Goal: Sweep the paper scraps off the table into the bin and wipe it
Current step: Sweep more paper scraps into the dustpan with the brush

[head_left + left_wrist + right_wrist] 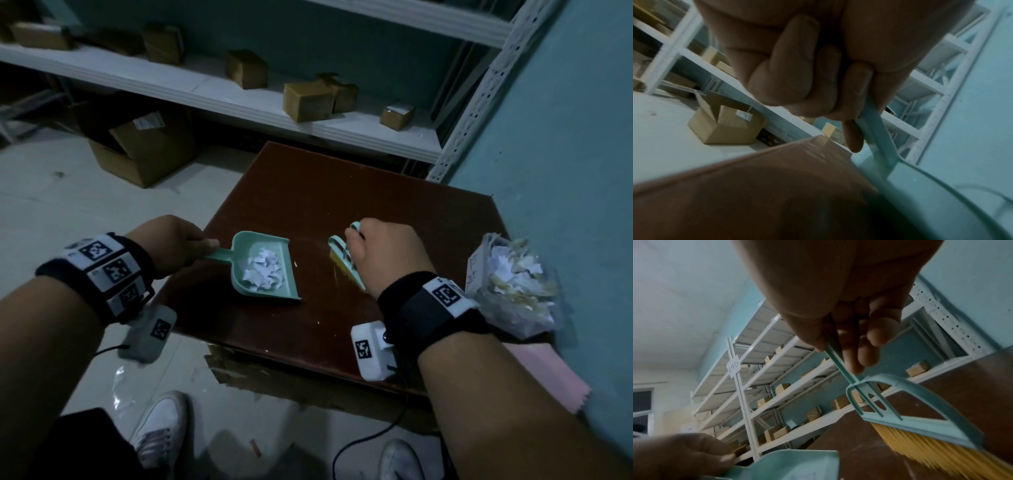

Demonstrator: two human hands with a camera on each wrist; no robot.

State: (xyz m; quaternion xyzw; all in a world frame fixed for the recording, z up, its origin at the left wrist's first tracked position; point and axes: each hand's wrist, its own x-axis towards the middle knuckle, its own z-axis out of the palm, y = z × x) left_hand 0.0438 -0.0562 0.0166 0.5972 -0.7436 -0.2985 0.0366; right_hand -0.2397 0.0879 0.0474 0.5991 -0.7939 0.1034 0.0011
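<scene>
The paper scraps (262, 272) lie loose in the dustpan (265, 265) on the table (342, 205) – very light, easily blown out – so the left hand (174, 245) grasps its stiff handle, the right hand (383, 255) grips the brush (344, 262)

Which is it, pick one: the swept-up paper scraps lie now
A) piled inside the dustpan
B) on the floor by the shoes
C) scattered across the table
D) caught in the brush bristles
A: the head view shows the white paper scraps heaped in the green dustpan, whose handle the left hand grips.
</scene>
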